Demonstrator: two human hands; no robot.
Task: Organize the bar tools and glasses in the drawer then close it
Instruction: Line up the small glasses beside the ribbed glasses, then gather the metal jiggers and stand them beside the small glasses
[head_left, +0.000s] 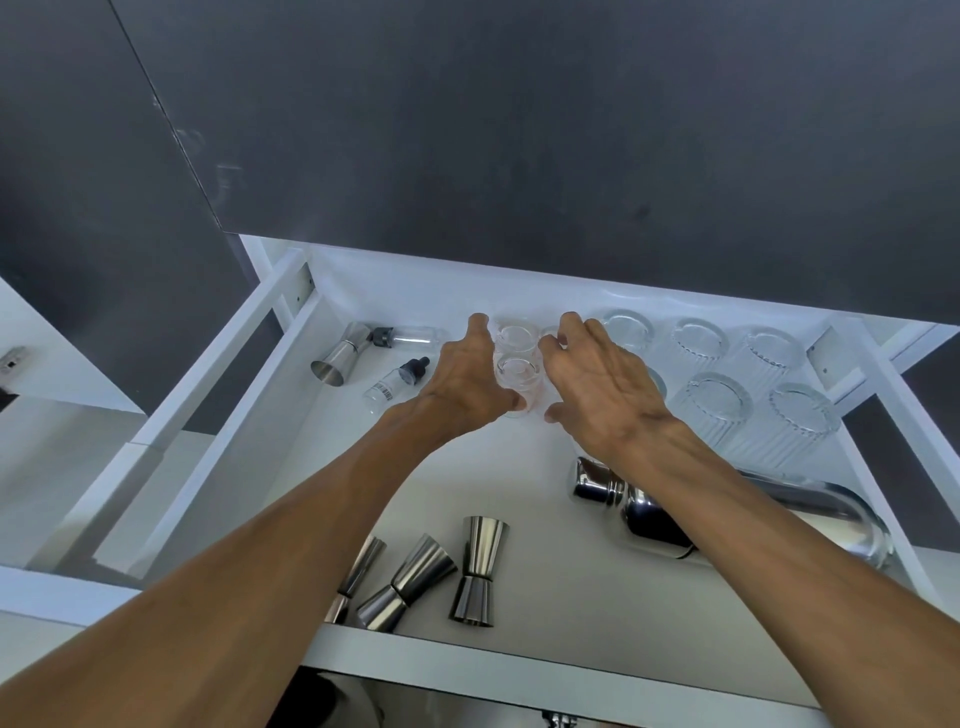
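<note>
The white drawer (519, 654) stands pulled out below a dark counter. Two small clear shot glasses (517, 364) sit mouth-down, one behind the other, near the drawer's back. My left hand (467, 379) cups their left side, fingers curved against them. My right hand (597, 384) is spread just right of them, its fingertips touching another small glass (549, 332). Several ribbed tumblers (753, 384) stand upside down at the back right. A steel shaker (649, 514) lies on its side under my right forearm. Three steel jiggers (436, 577) lie near the front edge.
A fourth jigger (340, 353) lies at the back left beside two small clear dropper bottles (397, 382). The drawer's white side rails (208, 415) run along the left and right. Bare white drawer floor shows in the middle.
</note>
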